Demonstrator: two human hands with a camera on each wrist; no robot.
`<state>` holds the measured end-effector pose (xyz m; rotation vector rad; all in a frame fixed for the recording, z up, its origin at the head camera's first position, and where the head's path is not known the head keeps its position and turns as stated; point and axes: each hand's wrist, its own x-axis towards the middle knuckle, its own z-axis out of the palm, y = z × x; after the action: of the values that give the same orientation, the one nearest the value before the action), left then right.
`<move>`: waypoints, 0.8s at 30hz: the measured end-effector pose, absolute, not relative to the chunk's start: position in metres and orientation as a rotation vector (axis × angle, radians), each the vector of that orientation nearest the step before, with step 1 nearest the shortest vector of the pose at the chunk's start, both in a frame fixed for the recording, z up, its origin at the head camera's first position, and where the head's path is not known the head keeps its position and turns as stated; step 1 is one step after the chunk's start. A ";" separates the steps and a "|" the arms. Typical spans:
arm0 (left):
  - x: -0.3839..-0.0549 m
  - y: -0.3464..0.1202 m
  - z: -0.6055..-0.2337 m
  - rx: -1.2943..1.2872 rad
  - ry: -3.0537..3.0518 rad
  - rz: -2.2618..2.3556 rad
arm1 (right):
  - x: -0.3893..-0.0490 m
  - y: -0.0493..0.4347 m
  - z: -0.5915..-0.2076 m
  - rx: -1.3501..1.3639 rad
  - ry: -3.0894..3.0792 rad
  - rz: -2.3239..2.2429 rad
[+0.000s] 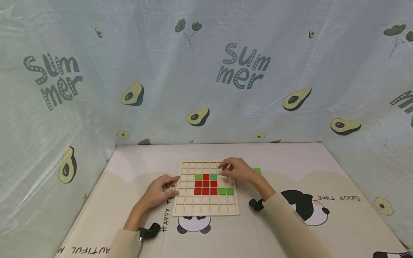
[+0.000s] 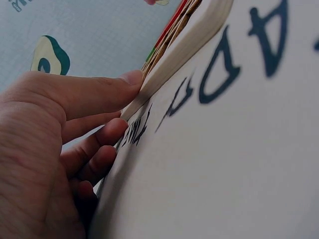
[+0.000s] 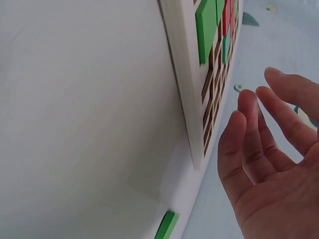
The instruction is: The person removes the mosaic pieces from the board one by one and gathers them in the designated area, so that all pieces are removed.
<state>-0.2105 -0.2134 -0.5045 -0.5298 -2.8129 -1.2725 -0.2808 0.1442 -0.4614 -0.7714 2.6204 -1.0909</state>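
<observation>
A square pale wooden grid board [image 1: 190, 208] lies on the table. Red tiles [image 1: 205, 184] fill a block at its middle. A green tile [image 1: 198, 177] and a teal tile [image 1: 213, 177] flank the top red one, and two green tiles [image 1: 226, 191] sit at the lower right of the block. My left hand [image 1: 158, 190] touches the board's left edge with thumb and fingertips, seen close up in the left wrist view. Over the board's upper right side hovers my right hand [image 1: 238, 170], fingers loosely bent, nothing between them in the right wrist view.
One loose green tile [image 1: 257, 170] lies right of the board, beyond my right wrist. The table cover [image 1: 226, 236] bears printed pandas and lettering. Behind and at the sides hangs a pale curtain [image 1: 161, 71] with avocado prints.
</observation>
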 end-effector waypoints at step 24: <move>-0.211 -0.213 -0.504 -0.533 -2.817 -1.257 | -0.284 0.120 -0.469 -0.754 2.590 -0.951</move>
<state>-0.2108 -0.2133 -0.5044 -0.5327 -2.8167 -1.2573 -0.2836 0.1197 -0.4690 -0.7537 2.5897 -0.9507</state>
